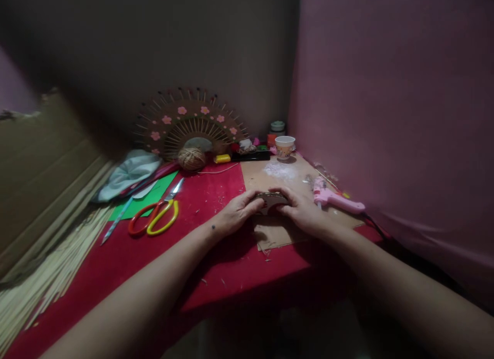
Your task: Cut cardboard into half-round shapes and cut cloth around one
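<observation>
My left hand (pixel 237 212) and my right hand (pixel 303 210) meet over a small arched cardboard piece (pixel 271 200), each gripping one end of it. The piece rests on a brown cardboard sheet (pixel 276 233) that lies on the red table cover (pixel 216 245). A pink glue gun (pixel 334 197) lies just right of my right hand, its cable trailing off to the right.
Orange and yellow scissors (pixel 156 215) lie on green paper (pixel 148 197) at left. A blue pen (pixel 118 220), a twine ball (pixel 192 158), a stick fan with pink flowers (pixel 189 124), a paper cup (pixel 284 147) and a bundle of thin sticks (pixel 46 276) surround the work area.
</observation>
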Available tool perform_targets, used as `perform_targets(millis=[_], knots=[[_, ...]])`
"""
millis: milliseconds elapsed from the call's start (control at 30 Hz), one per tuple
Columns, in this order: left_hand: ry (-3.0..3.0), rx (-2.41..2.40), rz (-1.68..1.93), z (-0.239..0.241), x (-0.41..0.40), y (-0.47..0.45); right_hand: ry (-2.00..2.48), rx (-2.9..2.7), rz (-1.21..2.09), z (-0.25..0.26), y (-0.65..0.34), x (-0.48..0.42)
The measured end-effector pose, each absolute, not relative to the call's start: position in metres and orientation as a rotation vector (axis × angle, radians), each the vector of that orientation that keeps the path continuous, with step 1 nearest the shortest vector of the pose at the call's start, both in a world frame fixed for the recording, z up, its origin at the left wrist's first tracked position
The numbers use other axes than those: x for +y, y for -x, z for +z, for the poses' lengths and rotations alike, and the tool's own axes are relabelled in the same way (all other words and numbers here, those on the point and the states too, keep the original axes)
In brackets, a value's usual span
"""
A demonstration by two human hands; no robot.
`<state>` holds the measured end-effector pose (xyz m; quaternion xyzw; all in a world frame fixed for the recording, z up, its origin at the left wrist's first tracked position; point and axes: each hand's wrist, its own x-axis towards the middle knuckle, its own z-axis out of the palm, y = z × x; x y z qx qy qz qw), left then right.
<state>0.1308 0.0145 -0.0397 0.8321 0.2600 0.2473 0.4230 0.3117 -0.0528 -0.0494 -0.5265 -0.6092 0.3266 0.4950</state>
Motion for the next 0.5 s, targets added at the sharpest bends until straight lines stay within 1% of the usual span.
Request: perform_targets(millis=[133,300,500], knots=[[-2.242,0.704,0.66,-0.046,0.013,-0.134,1.264,-1.54,0.741,-0.048,-0.312,-0.055],[-2.251,0.728,0.645,-0.049,0.01,-0.14,1.262,-1.563,0.738,-0.05,-0.314,-0.058],[-2.25,0.641,0.459,-0.031,0.024,-0.13,1.337,-1.485,0.683,-0.051,-0.314,-0.056]])
